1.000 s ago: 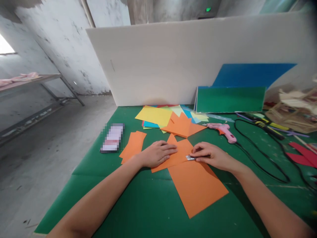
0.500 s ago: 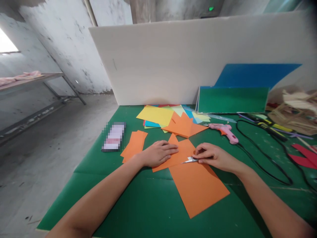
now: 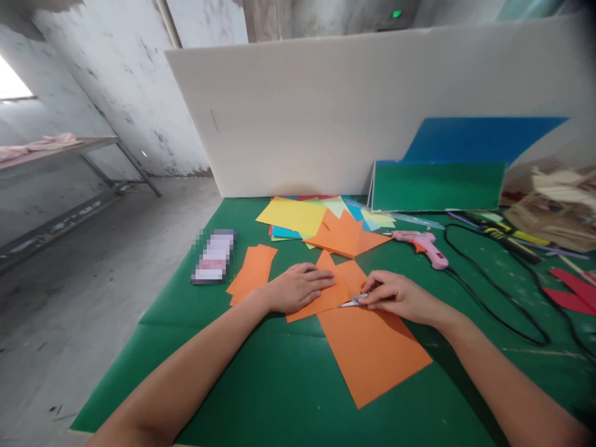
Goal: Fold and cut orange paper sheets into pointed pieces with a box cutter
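Observation:
My left hand (image 3: 298,287) lies flat with its fingers stretched over an orange paper piece (image 3: 351,275), pressing it against the table. My right hand (image 3: 395,295) is closed in a pinch around a small silver craft knife (image 3: 354,301). Its pointed tip faces left and rests at the lower edge of the upper orange paper; the fingers cover much of its handle. Under that edge a larger orange sheet (image 3: 375,354) reaches toward me. More orange pieces (image 3: 255,267) lie left of my left hand, and a folded orange shape (image 3: 347,236) sits beyond both hands.
A pink glue gun (image 3: 421,245) with a black cable lies to the right. Behind are coloured papers (image 3: 293,214), a green board (image 3: 437,186) and a tall white panel (image 3: 298,118). A phone (image 3: 214,257) is at left; red pieces (image 3: 572,288) lie at far right.
My right hand and the craft knife have shifted slightly to the left along the paper's edge. My left hand stays where it was.

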Demonstrator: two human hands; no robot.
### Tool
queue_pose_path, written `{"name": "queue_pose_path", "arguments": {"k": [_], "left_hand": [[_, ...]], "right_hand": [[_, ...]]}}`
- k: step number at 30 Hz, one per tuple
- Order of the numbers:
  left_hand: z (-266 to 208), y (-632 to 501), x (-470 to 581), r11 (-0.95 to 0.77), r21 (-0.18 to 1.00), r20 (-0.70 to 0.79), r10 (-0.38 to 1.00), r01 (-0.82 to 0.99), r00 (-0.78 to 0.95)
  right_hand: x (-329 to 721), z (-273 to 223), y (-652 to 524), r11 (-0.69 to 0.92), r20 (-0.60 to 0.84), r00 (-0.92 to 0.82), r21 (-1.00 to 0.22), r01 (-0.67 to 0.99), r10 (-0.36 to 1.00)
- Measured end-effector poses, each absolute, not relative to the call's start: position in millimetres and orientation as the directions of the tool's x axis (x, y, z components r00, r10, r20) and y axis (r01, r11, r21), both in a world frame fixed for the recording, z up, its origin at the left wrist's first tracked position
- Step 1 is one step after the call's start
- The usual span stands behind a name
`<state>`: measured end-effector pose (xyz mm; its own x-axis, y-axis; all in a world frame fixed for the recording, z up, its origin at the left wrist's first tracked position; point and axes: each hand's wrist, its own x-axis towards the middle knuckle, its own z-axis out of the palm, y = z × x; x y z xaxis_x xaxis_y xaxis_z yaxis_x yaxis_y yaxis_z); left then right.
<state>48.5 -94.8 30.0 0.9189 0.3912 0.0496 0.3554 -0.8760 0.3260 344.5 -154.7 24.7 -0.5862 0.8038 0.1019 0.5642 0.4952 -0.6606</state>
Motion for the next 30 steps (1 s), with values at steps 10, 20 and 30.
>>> {"name": "queue_pose_path", "arguments": {"k": [10,20,30], "left_hand": [[26,-94,48,-0.885,0.308,0.055,0.382,0.349,0.922],[29,-95,48,-0.884,0.306,0.052,0.386,0.354,0.921],[26,-94,48,-0.898,0.264,0.068,0.380,0.351,0.923]], "right_hand": [[344,24,-158,0.511,0.101,-0.602,-0.648,0.565,0.792],[327,24,-162,0.532,0.112,-0.618,-0.640,0.554,0.778],[317,25,-167,0.544,0.118,-0.628,-0.636,0.547,0.769]]}}
